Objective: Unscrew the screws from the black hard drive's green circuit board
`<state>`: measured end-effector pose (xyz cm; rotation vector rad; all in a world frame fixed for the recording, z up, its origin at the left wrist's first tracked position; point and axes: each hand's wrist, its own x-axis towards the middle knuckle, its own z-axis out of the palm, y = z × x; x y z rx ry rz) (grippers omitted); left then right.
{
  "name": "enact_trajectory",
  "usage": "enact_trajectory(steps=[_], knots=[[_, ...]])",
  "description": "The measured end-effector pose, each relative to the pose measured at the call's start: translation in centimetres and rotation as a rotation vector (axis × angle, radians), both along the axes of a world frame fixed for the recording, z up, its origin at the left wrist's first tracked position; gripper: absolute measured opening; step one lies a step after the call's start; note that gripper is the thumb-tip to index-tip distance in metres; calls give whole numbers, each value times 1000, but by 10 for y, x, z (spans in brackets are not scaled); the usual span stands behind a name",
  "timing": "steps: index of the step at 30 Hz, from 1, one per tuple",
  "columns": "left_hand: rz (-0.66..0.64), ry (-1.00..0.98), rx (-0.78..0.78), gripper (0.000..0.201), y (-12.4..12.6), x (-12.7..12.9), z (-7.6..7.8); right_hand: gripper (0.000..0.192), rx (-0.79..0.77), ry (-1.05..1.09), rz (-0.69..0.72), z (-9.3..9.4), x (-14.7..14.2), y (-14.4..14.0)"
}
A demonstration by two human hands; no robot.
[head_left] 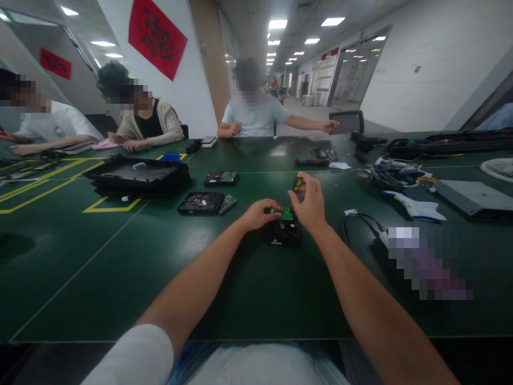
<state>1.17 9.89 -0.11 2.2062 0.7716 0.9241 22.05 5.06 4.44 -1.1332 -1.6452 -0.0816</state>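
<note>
In front of me on the green table lies a black hard drive, its green circuit board facing up at the far end. My left hand grips the drive's left side, fingers over the edge of the board. Above the drive's right side, my right hand is closed around a yellow-and-black screwdriver handle; its tip is hidden. Left of my hands sit another hard drive, a loose circuit board leaning beside it, and a further drive behind.
A stack of black trays stands at the left. To the right are a cable, a white-and-blue glove, a bundle of wires and a grey metal case. Several people sit across the table.
</note>
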Motion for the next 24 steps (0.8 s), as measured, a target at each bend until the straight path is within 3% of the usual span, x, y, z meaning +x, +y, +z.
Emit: enact_trajectory(steps=[24], knots=[[13,17,5,25,2,0,-2,61,-27,-47,37,0,1,2]])
